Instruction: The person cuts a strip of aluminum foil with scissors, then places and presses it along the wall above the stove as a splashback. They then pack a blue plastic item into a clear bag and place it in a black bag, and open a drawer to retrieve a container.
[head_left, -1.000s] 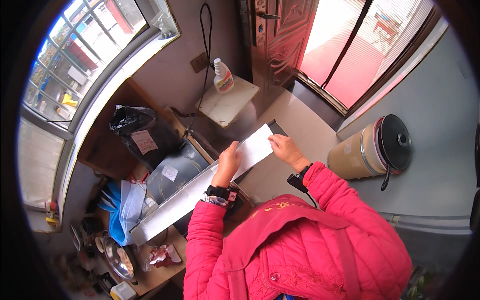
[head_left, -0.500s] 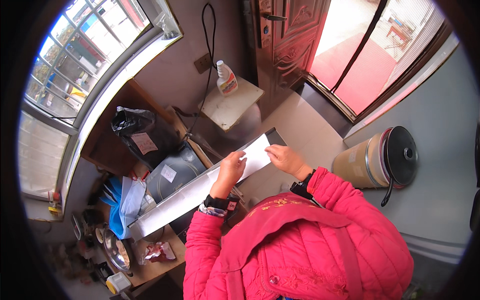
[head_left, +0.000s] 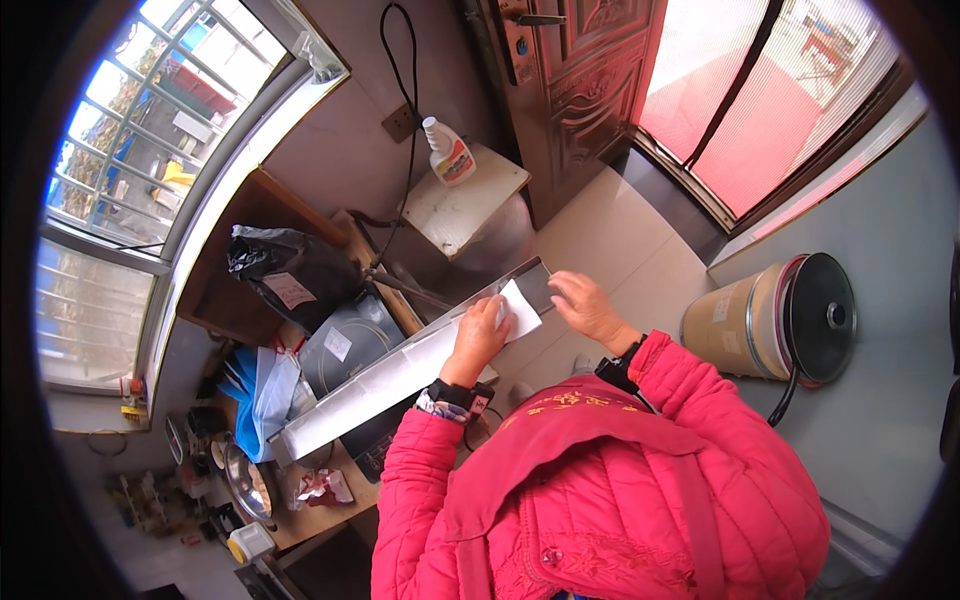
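Observation:
A long white paper strip [head_left: 385,383] lies along a narrow dark metal tray [head_left: 531,278] that slants from lower left to upper right in front of me. My left hand [head_left: 478,340] is over the strip's right part, its bent fingers gripping the paper near that end, which curls up a little. Just past this end, my right hand [head_left: 595,312] is held apart from the paper, beside the bare tip of the tray. Its fingers are loosely bent and parted, with nothing seen in them. Both wrists carry black bands.
A spray bottle [head_left: 448,152] stands on a small square top [head_left: 465,205]. Left of the tray are a black plastic bag [head_left: 285,270], a grey appliance [head_left: 350,345], blue and white cloths [head_left: 265,395] and a metal bowl [head_left: 248,483]. A drum [head_left: 740,322] with a black-lidded pan stands right.
My right hand has let go of the paper's end and moved right. The left hand has shifted slightly right along the strip, and the paper's end now sits back from the tray tip.

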